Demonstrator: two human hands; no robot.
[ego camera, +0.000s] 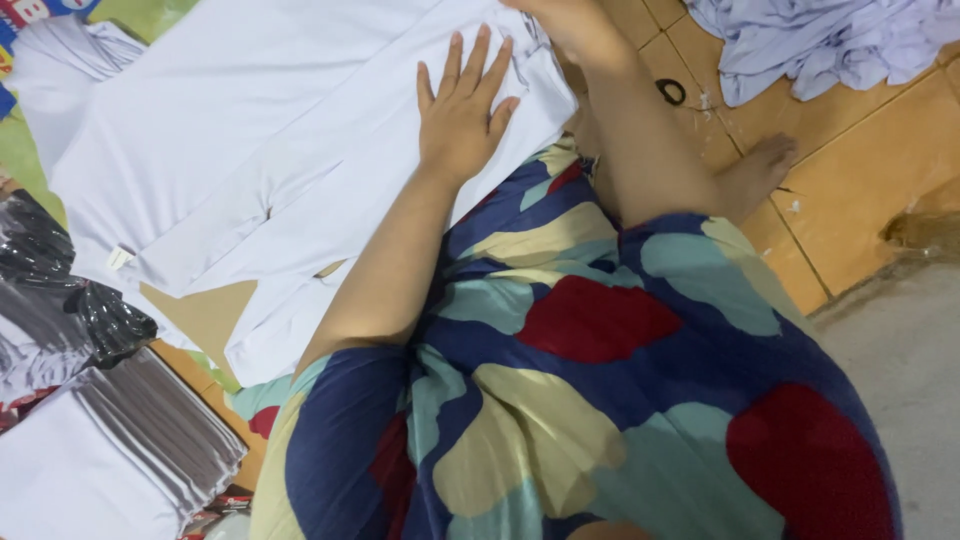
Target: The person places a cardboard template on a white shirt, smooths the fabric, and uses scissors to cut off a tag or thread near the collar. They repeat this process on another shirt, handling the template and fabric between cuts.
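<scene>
Lying spread on the tan tiled floor [860, 170] is a large white fabric garment [250, 150], flattened out. Left hand [465, 105] presses flat on its right edge, fingers splayed, gripping nothing. Right hand [560, 20] sits at the garment's top edge, mostly cut off by the frame; grip cannot be told. Crumpled pale lilac cloth pile [820, 40] lies top right. Clear-bagged folded white garments [110, 440] stack bottom left. Small black ring [671, 92] lies on tile.

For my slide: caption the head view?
Left hand flat on white garment; right hand grips its edge.
</scene>
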